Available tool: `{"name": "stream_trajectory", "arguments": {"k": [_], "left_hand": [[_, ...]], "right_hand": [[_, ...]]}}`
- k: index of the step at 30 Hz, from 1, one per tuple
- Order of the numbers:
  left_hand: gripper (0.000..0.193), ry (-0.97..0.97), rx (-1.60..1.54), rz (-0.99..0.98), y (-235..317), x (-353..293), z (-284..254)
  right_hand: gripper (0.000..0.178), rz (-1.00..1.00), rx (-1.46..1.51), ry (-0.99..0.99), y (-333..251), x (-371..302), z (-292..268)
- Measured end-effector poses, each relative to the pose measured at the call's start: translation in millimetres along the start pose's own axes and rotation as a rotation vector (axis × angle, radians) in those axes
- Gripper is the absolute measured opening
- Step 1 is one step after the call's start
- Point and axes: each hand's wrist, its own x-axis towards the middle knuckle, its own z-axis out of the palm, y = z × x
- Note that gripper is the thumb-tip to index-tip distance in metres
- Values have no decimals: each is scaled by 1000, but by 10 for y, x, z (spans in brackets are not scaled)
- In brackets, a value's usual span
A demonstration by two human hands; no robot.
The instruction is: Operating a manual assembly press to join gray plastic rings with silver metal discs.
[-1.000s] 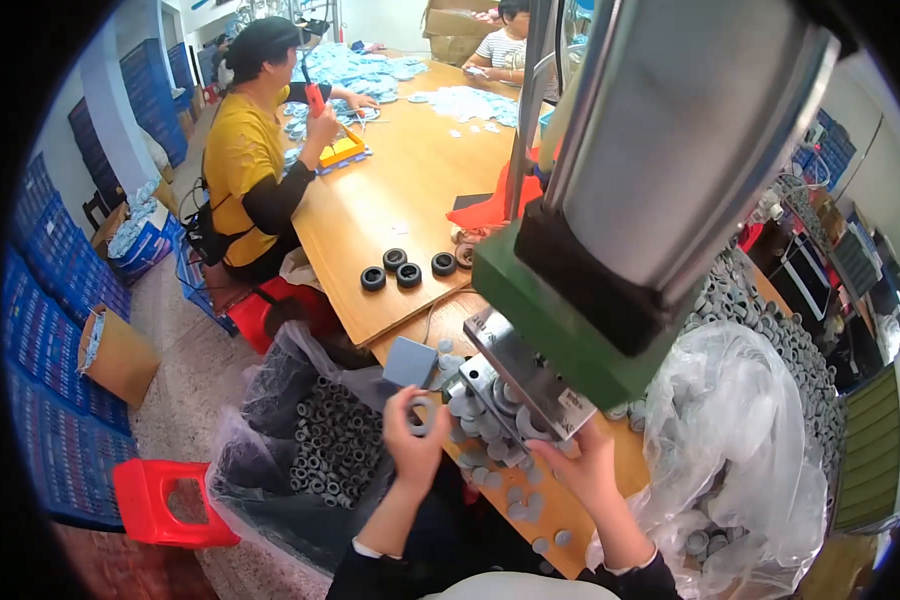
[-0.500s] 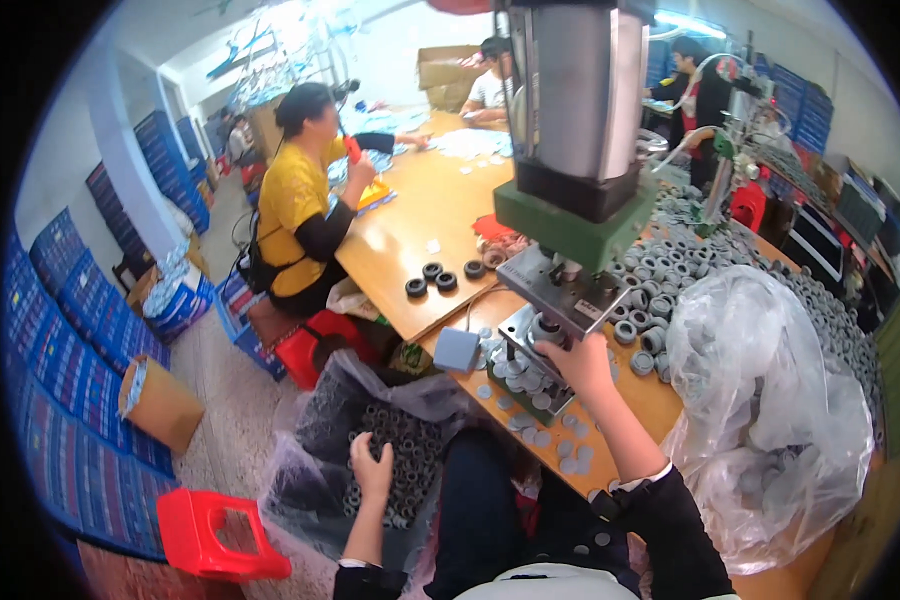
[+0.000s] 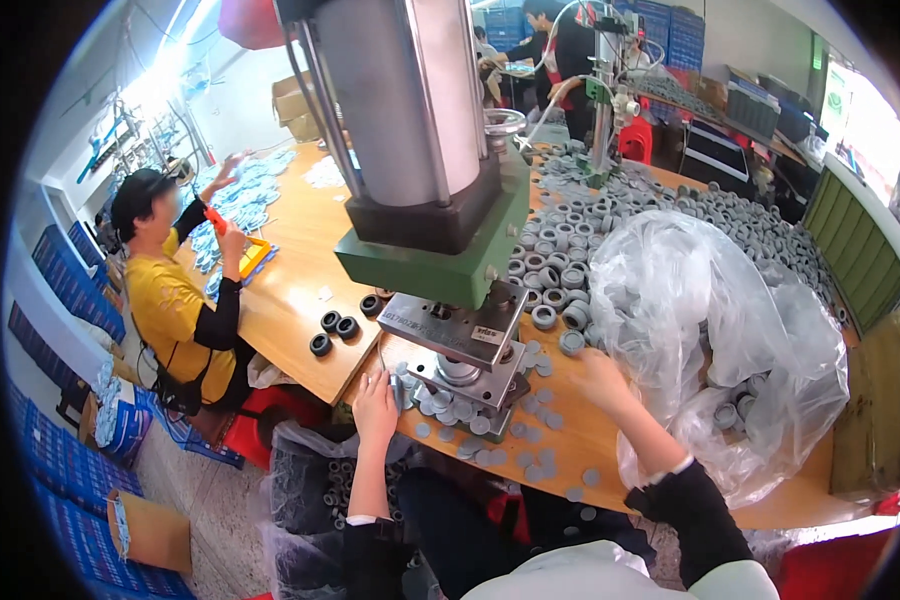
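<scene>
My left hand [image 3: 375, 408] lies with its fingers stretched out against the small grey-blue box [image 3: 397, 392] at the table's front edge, covering most of it. Out past the press, my right hand [image 3: 602, 382] reaches over the table, fingers extended and slightly blurred, its tips by a grey ring-shaped part [image 3: 571, 342]. Between my hands stands a bench press [image 3: 430, 250] with a silver cylinder and green head. A grey ring [image 3: 457, 370] sits in its lower metal die, below the upper plate [image 3: 450, 325]. Thin grey discs [image 3: 460, 410] are scattered around the die.
A heap of grey rings [image 3: 560, 250] spreads behind a clear plastic bag [image 3: 690, 320] at the right. Several black rings [image 3: 330, 322] stand left of the press. Below the table is a plastic-lined bin [image 3: 305, 500]. A person in yellow [image 3: 175, 310] sits at the left.
The view has swung right. My left hand has risen from above the bin to the small box. My right hand has left the die and moved right toward the rings.
</scene>
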Motion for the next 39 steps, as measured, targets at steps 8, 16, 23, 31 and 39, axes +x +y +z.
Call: {"name": "stream_trajectory", "arguments": {"k": [8,16,23,31,39], "left_hand": [[36,394,-269,55,498,-296,-151],[58,415,-594,48,1667,-40,-430],[36,405,-637,26,1866,199,-320],[48,666,-567,-264,1196,-561,-311],[65,557,-42,-346,21,-962,-364]], "right_hand": [[44,186,-252,201,118,505,521],[52,-25,138,274,-560,-46,-286],[47,-133,822,39,-924,-369,-400],[44,-240,582,102,-1472,-143,41],[26,-276,523,153,-1732,77,91]]}}
